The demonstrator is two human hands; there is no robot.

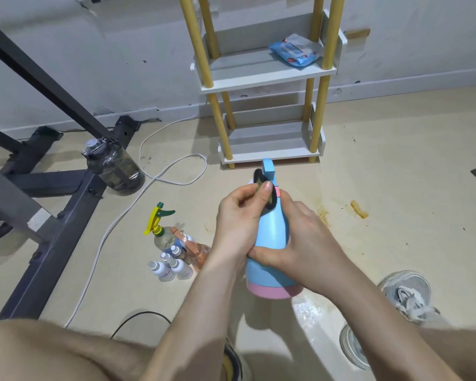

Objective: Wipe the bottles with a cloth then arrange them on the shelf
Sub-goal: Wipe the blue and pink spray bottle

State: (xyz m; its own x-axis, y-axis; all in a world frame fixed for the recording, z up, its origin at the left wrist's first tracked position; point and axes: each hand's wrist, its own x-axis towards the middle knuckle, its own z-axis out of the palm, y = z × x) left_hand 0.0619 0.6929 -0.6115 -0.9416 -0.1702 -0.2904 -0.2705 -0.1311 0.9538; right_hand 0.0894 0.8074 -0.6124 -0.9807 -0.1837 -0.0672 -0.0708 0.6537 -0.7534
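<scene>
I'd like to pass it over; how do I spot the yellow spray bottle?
Find the white shelf with yellow posts at the wall, then look on the floor left of the held blue bottle. In the bottle cluster there, the spray bottle stands farthest back, clear-bodied, with the only yellow-and-green trigger; its neighbours are small white bottles and an orange sprayer.

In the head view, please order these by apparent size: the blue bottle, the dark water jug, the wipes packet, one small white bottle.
1. blue bottle, nearest the camera, which enlarges it
2. dark water jug
3. wipes packet, farther off, so its rank against the jug is unsure
4. small white bottle
</scene>
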